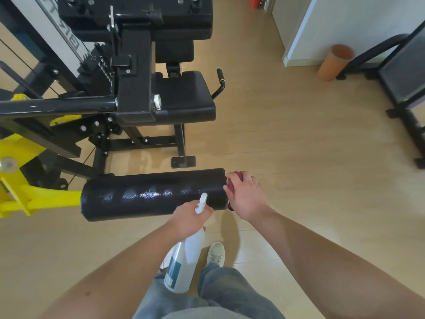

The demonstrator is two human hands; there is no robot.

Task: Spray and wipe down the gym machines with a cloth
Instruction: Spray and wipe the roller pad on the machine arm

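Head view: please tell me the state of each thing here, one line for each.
roller pad: wet sheen on top
spray bottle: held by left hand, nozzle toward pad
right hand: at pad's end, closed on something reddish
seat: unoccupied

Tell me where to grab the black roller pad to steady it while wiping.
Grip the roller pad by its free right end, coming from the right, probably best. Its left end joins the yellow arm, and the right hand already rests at that open end.
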